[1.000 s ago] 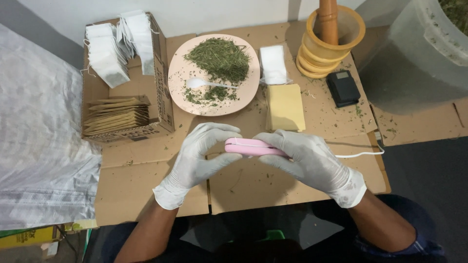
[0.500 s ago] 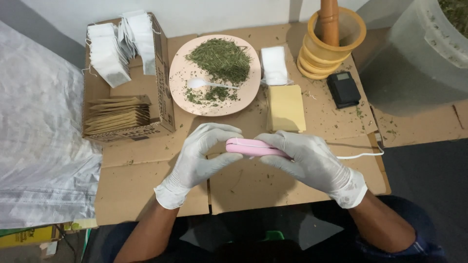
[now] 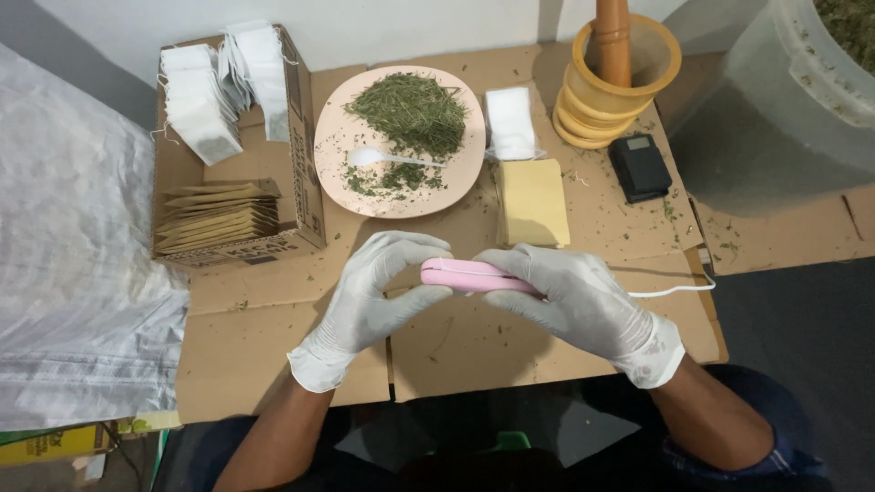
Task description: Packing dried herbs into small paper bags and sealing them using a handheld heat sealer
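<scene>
Both hands wear white gloves and meet over the cardboard surface [image 3: 273,355]. My right hand [image 3: 583,305] grips a pink hand-held sealer [image 3: 469,276] with a white cord [image 3: 679,290] trailing right. My left hand [image 3: 374,296] pinches at the sealer's left end; whatever lies between its jaws is hidden by the fingers. Just beyond the hands sits a pink plate [image 3: 337,169] with dried green herb [image 3: 410,109] and a white spoon [image 3: 383,159].
An open cardboard box [image 3: 305,182] at the left holds white tea bags [image 3: 196,105] and tan envelopes [image 3: 219,223]. Tan envelopes [image 3: 531,200], white bags [image 3: 510,123], a wooden mortar with pestle [image 3: 620,77], a black scale [image 3: 640,167], a grey tub [image 3: 784,100] and a white sack [image 3: 73,246].
</scene>
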